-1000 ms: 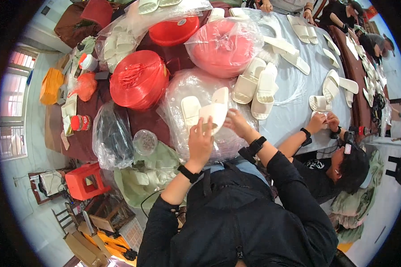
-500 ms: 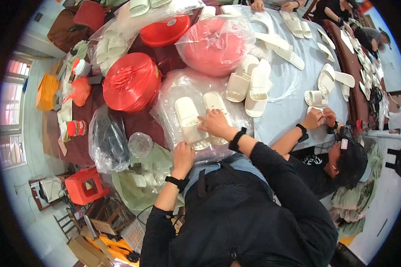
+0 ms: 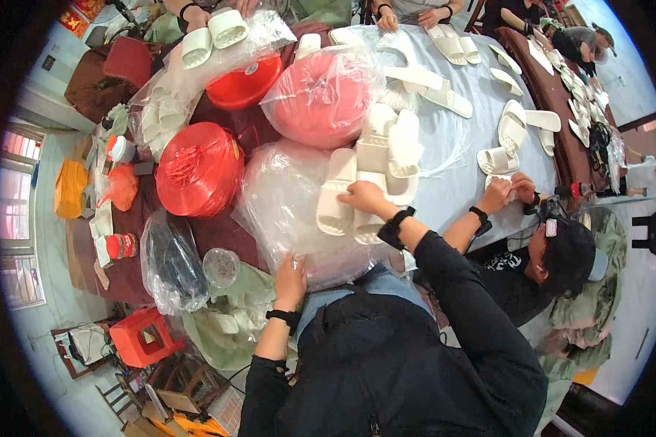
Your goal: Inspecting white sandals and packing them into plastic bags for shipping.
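Observation:
My right hand (image 3: pixel 364 198) is closed on a pair of cream slippers, its fingers over the strap of the left slipper (image 3: pixel 335 207). The other slipper of the pair (image 3: pixel 369 227) lies under the hand. They rest at the right side of a stack of clear plastic bags (image 3: pixel 280 189), against more cream slippers (image 3: pixel 403 146). At the near edge of the stack, my left hand (image 3: pixel 290 282) has its fingers curled on the plastic bag; the fingertips are only partly visible.
Left of the bags sits a red twine roll (image 3: pixel 199 169), with a wrapped red roll (image 3: pixel 321 98) and a red basin (image 3: pixel 246 81) behind. A clear tub (image 3: pixel 221 267) stands near my left arm. To my right, a co-worker (image 3: pixel 554 255) handles slippers; other people's hands show across the table.
The slipper pair has moved from the middle of the bag stack to its right side with my right hand. My left hand stays at the near edge. The view has shifted somewhat.

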Motion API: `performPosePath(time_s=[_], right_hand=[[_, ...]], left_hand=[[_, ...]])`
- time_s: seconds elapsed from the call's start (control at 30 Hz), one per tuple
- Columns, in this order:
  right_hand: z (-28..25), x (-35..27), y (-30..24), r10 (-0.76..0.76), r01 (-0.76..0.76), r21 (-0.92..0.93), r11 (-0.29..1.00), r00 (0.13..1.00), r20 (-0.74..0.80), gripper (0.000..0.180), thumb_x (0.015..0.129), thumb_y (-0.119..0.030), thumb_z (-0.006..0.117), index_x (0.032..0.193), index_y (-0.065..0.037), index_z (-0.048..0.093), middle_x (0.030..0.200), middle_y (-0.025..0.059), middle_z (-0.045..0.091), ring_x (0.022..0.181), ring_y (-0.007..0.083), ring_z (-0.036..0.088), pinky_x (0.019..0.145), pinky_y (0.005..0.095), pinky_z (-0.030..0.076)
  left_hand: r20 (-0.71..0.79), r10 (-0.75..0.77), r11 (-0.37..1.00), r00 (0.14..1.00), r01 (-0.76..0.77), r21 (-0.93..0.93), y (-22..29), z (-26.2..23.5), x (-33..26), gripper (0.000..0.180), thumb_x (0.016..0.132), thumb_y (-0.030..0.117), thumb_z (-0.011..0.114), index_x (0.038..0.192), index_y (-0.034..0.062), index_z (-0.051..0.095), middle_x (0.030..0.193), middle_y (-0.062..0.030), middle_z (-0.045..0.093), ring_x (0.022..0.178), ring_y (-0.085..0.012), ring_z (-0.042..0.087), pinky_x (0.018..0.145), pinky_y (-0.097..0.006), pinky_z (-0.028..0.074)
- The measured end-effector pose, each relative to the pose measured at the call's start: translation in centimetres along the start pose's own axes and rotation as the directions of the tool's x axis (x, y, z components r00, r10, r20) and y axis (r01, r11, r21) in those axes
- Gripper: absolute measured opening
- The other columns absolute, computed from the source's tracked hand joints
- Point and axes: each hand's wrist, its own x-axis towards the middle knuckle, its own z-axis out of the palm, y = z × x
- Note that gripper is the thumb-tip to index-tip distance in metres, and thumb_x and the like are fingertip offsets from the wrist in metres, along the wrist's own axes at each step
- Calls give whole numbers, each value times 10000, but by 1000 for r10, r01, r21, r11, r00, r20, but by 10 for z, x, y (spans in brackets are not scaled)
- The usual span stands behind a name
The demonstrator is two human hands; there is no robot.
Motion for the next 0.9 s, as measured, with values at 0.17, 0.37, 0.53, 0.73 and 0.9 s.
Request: performPosePath(time_s=[0.17,0.37,0.53,0.73,0.9], right_hand=[[-29,-14,44,85,-82,29,996,987,-137,478,739,-495,572,665,-25,615,701,188,612,697,356,592,654,436,456],[-72,-65,26,202,-263,455,850,963,180,489,812,-458,566,806,24,651,774,156,652,714,232,635,617,343,463],[-73,-126,1,170,-520,791,323,854,492,450,891,-407,474,1000,20,564,898,154,640,786,216,630,653,317,497],[-41,-156,5,8,-688,701,-188,713,701,439,923,-401,393,1088,0,466,1017,175,605,869,240,623,752,326,523],[-36,-160,-10,13,-691,679,-246,699,715,366,918,-350,416,1009,-14,531,951,126,635,784,182,633,718,304,524]], left_hand=[[-73,74,986,995,-62,153,-2,6,0,359,723,116,612,1080,123,574,995,-160,514,928,-330,509,762,-416,444],[-16,141,958,990,-132,254,8,-12,15,349,702,121,589,1051,127,602,1107,-152,509,1061,-321,453,878,-409,380],[-67,234,903,970,-191,385,-19,6,17,387,754,130,561,1139,101,543,1334,-147,390,1191,-372,374,981,-444,324],[-144,374,923,916,-353,154,-24,-17,39,506,709,39,556,1202,2,448,1194,-122,490,1050,-279,472,869,-381,395],[-143,428,902,893,-410,135,-23,-35,46,514,666,-36,491,1178,-7,468,1199,-109,489,1033,-273,475,880,-384,390]])
